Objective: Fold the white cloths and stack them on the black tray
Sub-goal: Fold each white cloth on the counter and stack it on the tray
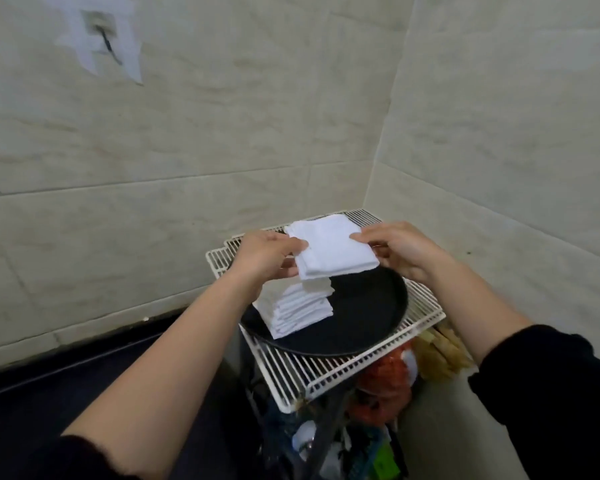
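Note:
A folded white cloth [331,247] hangs in the air above the round black tray [371,306]. My left hand [267,254] pinches its left edge and my right hand [399,247] pinches its right edge. Below it, a stack of several folded white cloths [298,308] sits on the left part of the tray. The held cloth hides the top of that stack.
The tray rests on a white wire rack [326,375] in the corner of tiled walls [187,150]. Under the rack are an orange bag [385,375], yellowish sticks [440,355] and other clutter. A dark surface [49,393] lies to the left.

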Tool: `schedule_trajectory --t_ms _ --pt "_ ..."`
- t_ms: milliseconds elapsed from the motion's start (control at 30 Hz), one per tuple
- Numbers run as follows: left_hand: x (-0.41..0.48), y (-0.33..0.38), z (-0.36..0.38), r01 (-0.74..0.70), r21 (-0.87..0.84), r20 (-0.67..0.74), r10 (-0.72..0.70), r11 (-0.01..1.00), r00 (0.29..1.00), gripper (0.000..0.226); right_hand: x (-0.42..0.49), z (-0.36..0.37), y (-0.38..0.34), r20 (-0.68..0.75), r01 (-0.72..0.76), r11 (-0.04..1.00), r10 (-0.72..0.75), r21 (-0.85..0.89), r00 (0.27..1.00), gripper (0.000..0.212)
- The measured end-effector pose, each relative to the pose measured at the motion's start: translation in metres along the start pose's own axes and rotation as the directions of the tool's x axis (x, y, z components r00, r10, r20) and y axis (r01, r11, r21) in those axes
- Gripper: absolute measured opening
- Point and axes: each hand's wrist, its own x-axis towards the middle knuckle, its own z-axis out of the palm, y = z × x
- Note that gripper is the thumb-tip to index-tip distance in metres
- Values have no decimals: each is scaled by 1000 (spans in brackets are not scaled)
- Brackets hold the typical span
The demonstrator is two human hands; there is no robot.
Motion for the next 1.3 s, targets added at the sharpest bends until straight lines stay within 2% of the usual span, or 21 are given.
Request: schedule_trajectory --t_ms 167,233,300,367,500,600,800,1133,1233,1300 --pt "32 12 57 -13 197 -112 36 980 993 10 49 -54 1 37 -21 1000 22 -19 999 9" --pt "46 12 78 -22 314 -185 84 949 979 27 67 -71 6 61 -32 998 35 -53 998 8" --pt "56 9 91 -44 572 -192 186 819 964 45 80 -79 14 82 -52 993 61 -105 995 9" --pt "62 3 100 -59 791 -126 257 609 958 43 90 -83 20 101 -69 974 92 -214 991 9" --pt "69 -8 111 -89 944 11 241 317 970 34 106 -83 32 148 -85 912 156 -401 977 10" --pt "72 -17 115 -90 983 58 195 158 979 28 114 -83 39 170 -99 881 198 -462 965 15" --pt "75 -32 119 -64 998 61 111 26 992 24 118 -78 45 207 -96 818 255 -568 944 18" --pt "70 -44 118 -103 984 105 7 -144 994 27 117 -73 49 188 -60 735 250 -675 950 15" --pt "65 -46 117 -133 977 143 47 -166 989 27 114 -68 47 173 16 640 185 -768 967 15" --pt "60 -44 115 -157 980 171 121 -120 978 28 112 -63 41 165 74 589 102 -805 981 16"
